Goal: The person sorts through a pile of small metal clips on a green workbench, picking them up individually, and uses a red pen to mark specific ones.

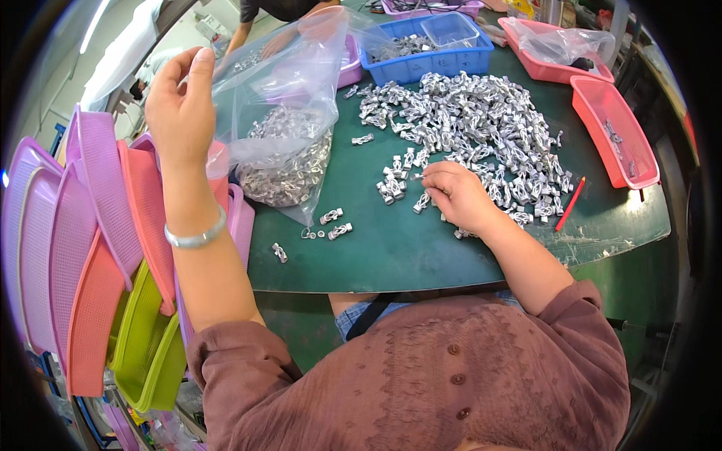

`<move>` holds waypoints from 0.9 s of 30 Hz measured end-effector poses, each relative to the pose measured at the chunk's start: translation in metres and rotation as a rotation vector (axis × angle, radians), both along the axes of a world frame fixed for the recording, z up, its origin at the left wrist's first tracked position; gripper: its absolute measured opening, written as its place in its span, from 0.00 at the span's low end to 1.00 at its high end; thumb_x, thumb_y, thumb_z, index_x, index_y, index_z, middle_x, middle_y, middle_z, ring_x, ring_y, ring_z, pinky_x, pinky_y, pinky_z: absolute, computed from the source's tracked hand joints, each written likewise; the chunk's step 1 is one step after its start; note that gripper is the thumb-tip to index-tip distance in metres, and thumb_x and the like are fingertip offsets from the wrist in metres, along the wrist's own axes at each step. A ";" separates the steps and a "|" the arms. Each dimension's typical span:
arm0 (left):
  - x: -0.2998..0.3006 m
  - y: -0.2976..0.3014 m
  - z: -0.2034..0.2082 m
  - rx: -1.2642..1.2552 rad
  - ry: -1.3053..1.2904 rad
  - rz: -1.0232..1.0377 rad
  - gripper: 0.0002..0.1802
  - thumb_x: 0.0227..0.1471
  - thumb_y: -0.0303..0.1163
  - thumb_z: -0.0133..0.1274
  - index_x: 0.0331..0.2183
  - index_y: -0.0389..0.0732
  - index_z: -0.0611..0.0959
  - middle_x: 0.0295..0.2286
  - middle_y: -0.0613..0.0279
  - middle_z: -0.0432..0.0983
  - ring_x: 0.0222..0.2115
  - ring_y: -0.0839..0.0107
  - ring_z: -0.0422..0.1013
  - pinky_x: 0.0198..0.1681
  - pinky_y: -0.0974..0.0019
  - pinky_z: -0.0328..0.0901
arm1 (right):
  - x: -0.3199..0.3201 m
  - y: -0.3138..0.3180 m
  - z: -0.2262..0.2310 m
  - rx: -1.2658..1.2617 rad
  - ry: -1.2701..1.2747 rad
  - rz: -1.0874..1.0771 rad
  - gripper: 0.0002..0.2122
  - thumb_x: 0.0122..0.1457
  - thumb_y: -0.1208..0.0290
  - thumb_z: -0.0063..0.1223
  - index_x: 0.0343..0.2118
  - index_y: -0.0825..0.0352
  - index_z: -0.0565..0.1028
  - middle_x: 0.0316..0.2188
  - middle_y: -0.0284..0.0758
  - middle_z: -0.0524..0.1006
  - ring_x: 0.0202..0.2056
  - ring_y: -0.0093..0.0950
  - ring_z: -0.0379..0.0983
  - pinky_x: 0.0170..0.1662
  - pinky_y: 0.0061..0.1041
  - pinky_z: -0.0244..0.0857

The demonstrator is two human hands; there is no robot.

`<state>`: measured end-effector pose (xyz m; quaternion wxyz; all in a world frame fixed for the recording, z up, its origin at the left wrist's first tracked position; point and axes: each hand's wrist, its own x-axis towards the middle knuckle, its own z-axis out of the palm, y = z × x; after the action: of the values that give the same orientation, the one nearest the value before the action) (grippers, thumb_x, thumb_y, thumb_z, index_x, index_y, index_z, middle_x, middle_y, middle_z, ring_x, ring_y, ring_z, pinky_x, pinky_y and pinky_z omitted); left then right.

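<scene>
My left hand (180,113) is raised at the upper left, beside a clear plastic bag (289,146) partly filled with small silvery metal parts. Its fingers bend loosely, the thumb stands apart, and no object shows in it. On the green table, the fingertips of my right hand (460,194) close on a small metal part (417,177), mostly hidden by them. That hand rests at the near left edge of a large heap of silvery metal clips (481,120). A small cluster of clips (392,184) lies just left of it.
Loose clips (340,231) and small rings lie near the bag. A red pen (571,203) lies right of the heap. Beyond are a blue bin (429,64) and red trays (613,135). Coloured baskets (98,225) stack at left. Another person's arm (241,34) shows across the table.
</scene>
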<state>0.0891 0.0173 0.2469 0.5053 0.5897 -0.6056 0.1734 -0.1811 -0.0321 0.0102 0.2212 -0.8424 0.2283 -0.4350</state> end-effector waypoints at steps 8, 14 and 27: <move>-0.100 0.032 -0.081 0.028 -0.162 -0.537 0.08 0.40 0.20 0.54 0.29 0.34 0.77 0.25 0.61 0.73 0.21 0.77 0.66 0.23 0.77 0.61 | 0.000 0.003 0.006 0.481 -0.184 0.000 0.03 0.46 0.80 0.51 0.26 0.69 0.71 0.23 0.31 0.72 0.24 0.19 0.69 0.29 0.19 0.63; -0.124 -0.003 -0.197 0.499 0.564 -0.673 0.17 0.41 0.23 0.57 0.37 0.35 0.75 0.29 0.69 0.68 0.25 0.84 0.64 0.26 0.81 0.60 | -0.001 -0.002 0.006 0.769 -0.542 0.142 0.06 0.47 0.83 0.51 0.29 0.68 0.68 0.25 0.27 0.71 0.29 0.15 0.67 0.32 0.14 0.63; -0.117 -0.010 -0.223 0.305 0.443 -0.699 0.07 0.41 0.21 0.55 0.29 0.34 0.78 0.24 0.66 0.69 0.21 0.82 0.63 0.23 0.80 0.58 | 0.005 -0.001 -0.006 0.758 -0.390 0.204 0.09 0.50 0.82 0.47 0.35 0.69 0.67 0.29 0.32 0.71 0.31 0.18 0.69 0.35 0.17 0.64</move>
<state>-0.0284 0.0071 0.0236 0.5584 0.4403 -0.6644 -0.2301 -0.1761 -0.0335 0.0041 0.5955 -0.6221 0.2416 -0.4472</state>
